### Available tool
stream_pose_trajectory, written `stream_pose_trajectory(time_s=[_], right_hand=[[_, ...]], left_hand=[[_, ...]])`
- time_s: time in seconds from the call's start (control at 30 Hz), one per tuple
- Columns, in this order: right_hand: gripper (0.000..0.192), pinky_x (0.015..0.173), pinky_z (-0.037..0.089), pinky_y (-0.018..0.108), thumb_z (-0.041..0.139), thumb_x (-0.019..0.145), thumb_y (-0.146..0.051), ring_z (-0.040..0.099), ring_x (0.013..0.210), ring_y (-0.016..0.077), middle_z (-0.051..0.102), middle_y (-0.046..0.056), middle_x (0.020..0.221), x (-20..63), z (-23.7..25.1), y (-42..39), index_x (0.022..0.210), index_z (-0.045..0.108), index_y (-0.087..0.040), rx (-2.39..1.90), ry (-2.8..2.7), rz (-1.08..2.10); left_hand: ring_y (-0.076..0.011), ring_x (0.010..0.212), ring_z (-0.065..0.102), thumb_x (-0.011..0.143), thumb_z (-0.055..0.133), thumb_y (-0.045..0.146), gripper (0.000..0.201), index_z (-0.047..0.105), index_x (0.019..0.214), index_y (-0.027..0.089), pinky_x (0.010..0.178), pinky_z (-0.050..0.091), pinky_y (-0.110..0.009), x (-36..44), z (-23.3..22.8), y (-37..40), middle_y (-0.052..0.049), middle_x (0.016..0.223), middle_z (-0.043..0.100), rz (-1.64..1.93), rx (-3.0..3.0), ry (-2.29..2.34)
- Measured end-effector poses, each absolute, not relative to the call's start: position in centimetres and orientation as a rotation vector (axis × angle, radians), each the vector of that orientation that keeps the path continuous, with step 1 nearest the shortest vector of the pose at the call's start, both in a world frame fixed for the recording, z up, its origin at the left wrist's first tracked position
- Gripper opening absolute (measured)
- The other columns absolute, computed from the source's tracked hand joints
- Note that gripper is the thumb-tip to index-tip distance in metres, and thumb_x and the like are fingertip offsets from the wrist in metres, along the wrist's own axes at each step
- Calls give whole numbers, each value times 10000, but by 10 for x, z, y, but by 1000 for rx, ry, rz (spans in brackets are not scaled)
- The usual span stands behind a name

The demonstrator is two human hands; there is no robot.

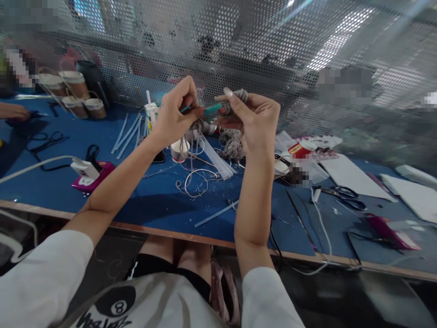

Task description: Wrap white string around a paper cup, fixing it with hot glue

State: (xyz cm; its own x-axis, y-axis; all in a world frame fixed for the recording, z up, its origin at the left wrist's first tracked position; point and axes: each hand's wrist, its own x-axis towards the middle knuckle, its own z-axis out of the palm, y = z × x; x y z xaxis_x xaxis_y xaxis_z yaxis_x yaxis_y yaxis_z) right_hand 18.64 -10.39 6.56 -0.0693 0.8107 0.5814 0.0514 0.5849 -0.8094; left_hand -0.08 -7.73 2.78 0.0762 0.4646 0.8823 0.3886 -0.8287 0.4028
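Both my hands are raised close together above the blue table [164, 187]. My left hand [172, 114] is closed in a pinch on a slim teal stick-like tool [213, 109], whose end reaches toward my other hand. A small bundle of grey yarn [241, 94] sits in my right hand [254, 116], its fingers closed around it. Grey strands [192, 143] hang below my left hand. Exactly how the teal tool meets the yarn is hidden by the fingers. A loose tangle of grey yarn [232, 142] lies behind on the table.
A paper cup [179, 151], clear plastic strips [218, 159] and a yarn loop [196, 183] lie below my hands. Scissors [344, 192] and white boards [355, 175] are at right. Lidded cups [77, 84] stand far left, near another person's hand [15, 111]. A perforated metal screen [218, 54] rises behind.
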Motion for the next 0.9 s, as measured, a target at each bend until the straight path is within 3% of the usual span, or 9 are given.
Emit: stream_pose_trajectory(time_s=[0.2,0.3,0.4,0.53,0.73,0.8,0.9], right_hand=[[198,598,657,385,765,836,-440,740,635,220,735,8,722,193,70,-113,870,781,-245,-795,-1525,749],[250,647,662,427,739,842,-514,766,796,281,742,26,778,192,67,-110,893,762,-270,-810,-1544,713],[285,651,655,429,734,829,-559,761,837,291,749,36,819,203,64,-99,884,739,-280,-819,-1539,667],[279,598,624,400,715,841,-559,751,800,263,735,37,813,239,69,-89,811,703,-282,-805,-1437,502],[305,458,525,380,748,796,-538,628,528,179,718,30,749,264,75,-90,658,672,-277,-829,-1357,380],[296,486,537,405,750,779,-549,620,555,198,701,24,698,265,69,-78,653,635,-307,-916,-1303,408],[351,564,568,437,684,823,-559,625,620,225,586,21,565,277,52,-48,642,529,-301,-1097,-1069,420]], left_hand=[[-135,654,502,901,616,387,278,439,752,232,627,440,-317,3,30,-92,24,682,383,1776,2434,788],[-135,631,490,916,582,403,296,427,729,233,606,420,-314,5,29,-92,24,670,356,1766,2440,726],[-111,593,442,923,590,429,354,401,702,227,580,372,-287,5,31,-97,33,658,317,1831,2410,585],[-61,577,388,900,684,418,424,375,700,209,552,330,-233,3,43,-113,50,654,321,1945,2313,331],[-75,584,551,771,735,652,589,328,708,231,551,538,-286,-1,48,-108,60,662,405,1818,2099,575],[-53,522,520,721,729,718,638,316,696,232,470,496,-256,-2,45,-99,65,669,379,1863,1999,624],[-26,413,472,665,697,806,688,309,684,238,334,321,-214,-5,45,-90,56,690,404,1943,1858,699]])
